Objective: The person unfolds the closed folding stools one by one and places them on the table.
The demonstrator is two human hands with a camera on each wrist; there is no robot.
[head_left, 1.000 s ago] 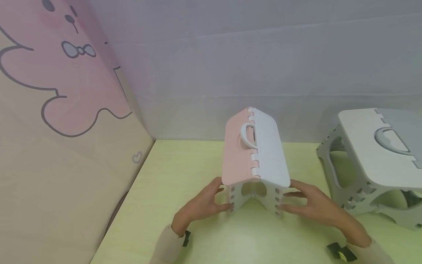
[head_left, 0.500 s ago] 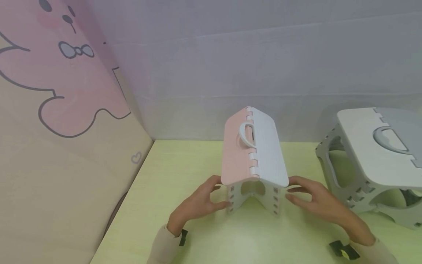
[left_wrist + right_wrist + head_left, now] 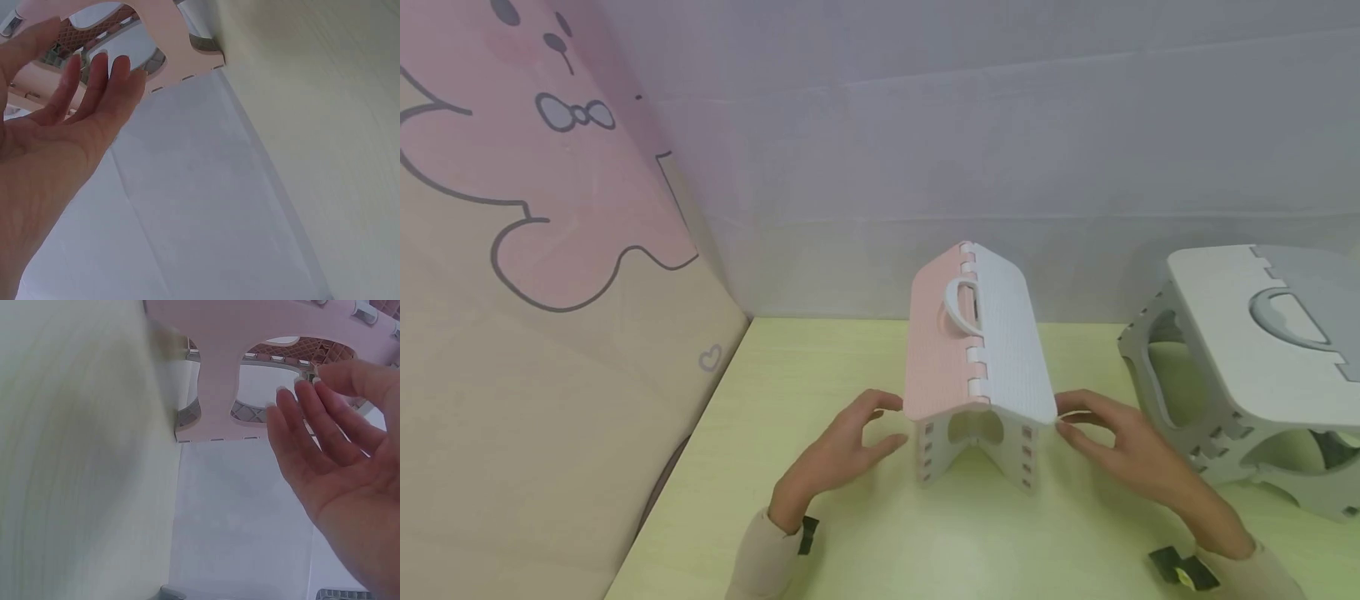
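Note:
A folding step stool (image 3: 936,367), half pink and half white on top, stands partly folded on the table in the head view. Its seat peaks along the hinge like a roof, and a white handle (image 3: 952,308) shows beside the ridge. My left hand (image 3: 842,446) is at its left side with fingers loosely bent, fingertips right at the pink edge. On the other side my right hand (image 3: 1123,442) has its fingertips at the white edge, thumb apart below. Both wrist views show relaxed fingers in front of the stool's pink leg panels (image 3: 172,31) (image 3: 219,384), holding nothing.
A second folding stool (image 3: 1247,350), white and grey, stands fully unfolded to the right, near my right forearm. Behind the table (image 3: 820,367) is a pale sheet-covered wall (image 3: 1000,150). A cloth with a pink cartoon animal (image 3: 572,233) hangs on the left.
Both hands have drawn away from the stool's legs, the left thumb leaving the left leg and the right thumb the right one. The stool keeps its half-folded shape.

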